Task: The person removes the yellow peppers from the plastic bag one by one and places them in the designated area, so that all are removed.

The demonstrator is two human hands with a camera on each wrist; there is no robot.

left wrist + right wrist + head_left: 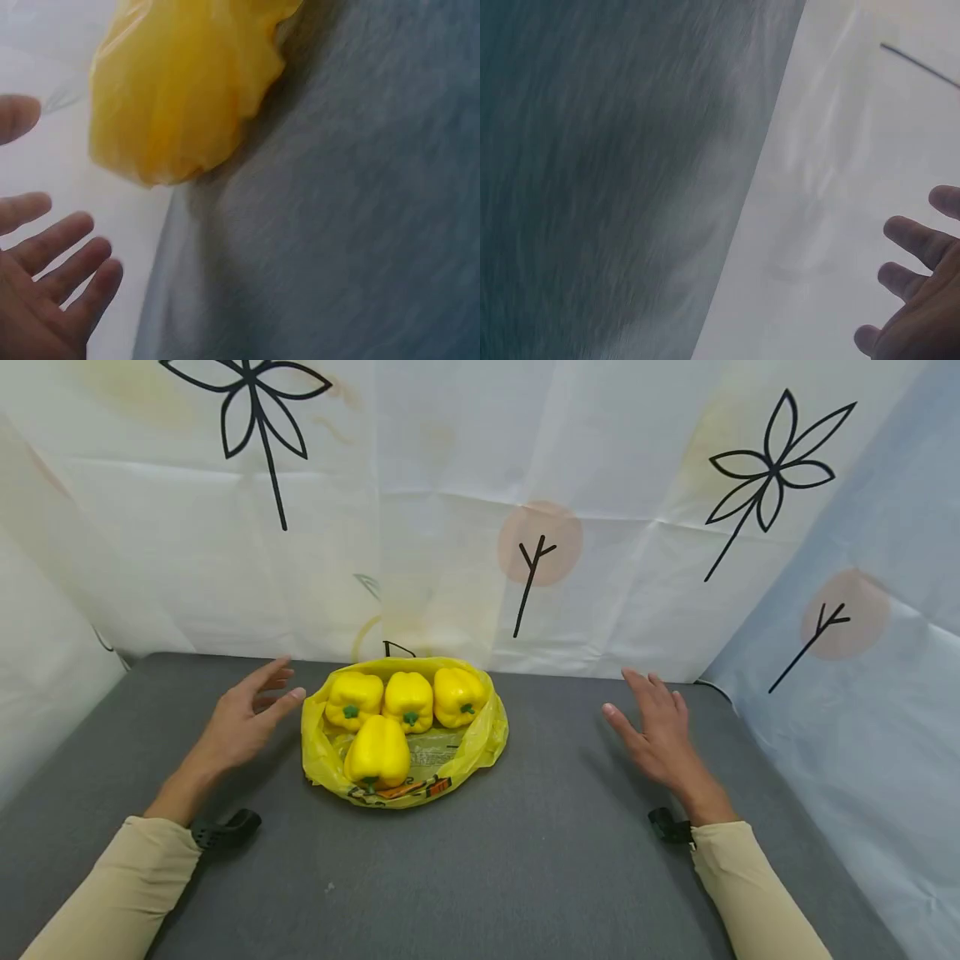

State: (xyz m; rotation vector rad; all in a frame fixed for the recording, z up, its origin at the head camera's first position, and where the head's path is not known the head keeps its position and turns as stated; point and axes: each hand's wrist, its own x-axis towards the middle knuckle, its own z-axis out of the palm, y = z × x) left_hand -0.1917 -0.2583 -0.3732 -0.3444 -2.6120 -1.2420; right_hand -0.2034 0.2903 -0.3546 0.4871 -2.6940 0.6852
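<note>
A yellow plastic bag [491, 739] lies on the grey table with its mouth spread wide and its edge rolled into a rim. Inside it are several yellow bell peppers [408, 700]: a row along the back and one pepper [378, 752] in front, green stems showing. My left hand [243, 718] hovers just left of the bag, fingers extended and nothing in them. In the left wrist view the bag's side [180, 90] bulges beyond the spread fingers. Well to the right of the bag, my right hand [656, 735] is held over the table, fingers apart and holding nothing.
The grey table [480, 877] runs back to a white cloth backdrop [450, 568] printed with flowers and twigs. More cloth [885, 710] borders the right side. A dark band [225, 831] is worn on the left wrist, another [670, 827] on the right.
</note>
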